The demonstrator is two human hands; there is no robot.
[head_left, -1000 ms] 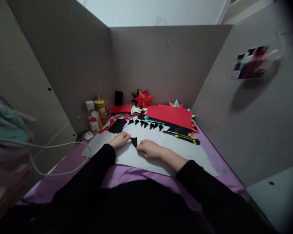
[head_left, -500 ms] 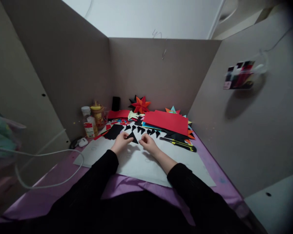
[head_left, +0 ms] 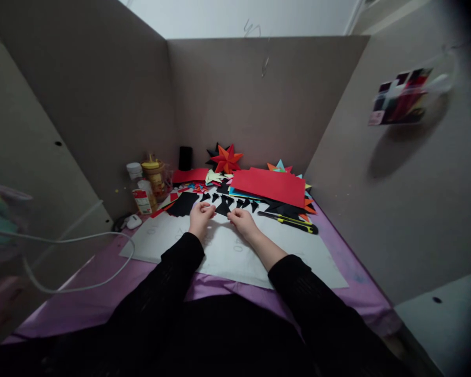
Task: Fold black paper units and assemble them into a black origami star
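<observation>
Between my hands is a small piece of black paper [head_left: 222,209], held up just over the white sheet. My left hand [head_left: 200,219] pinches its left side, thumb and fingers closed. At its lower right edge the fingers of my right hand [head_left: 242,222] are closed on it too. Just behind my hands runs a row of small folded black paper pieces [head_left: 215,198]. A larger black paper sheet [head_left: 183,204] lies to the left of them. The paper's exact folds are too small to make out.
White sheets [head_left: 259,262] cover the purple tablecloth [head_left: 141,272]. Red paper [head_left: 270,186] is stacked at back right, with a yellow-black cutter [head_left: 298,224] before it. Folded paper stars [head_left: 226,158] stand behind. Bottles [head_left: 144,193] and a white cable [head_left: 82,289] are on the left.
My right hand, apart from the black paper before, now meets its edge. The left hand has turned more upright. The whole view has shifted slightly.
</observation>
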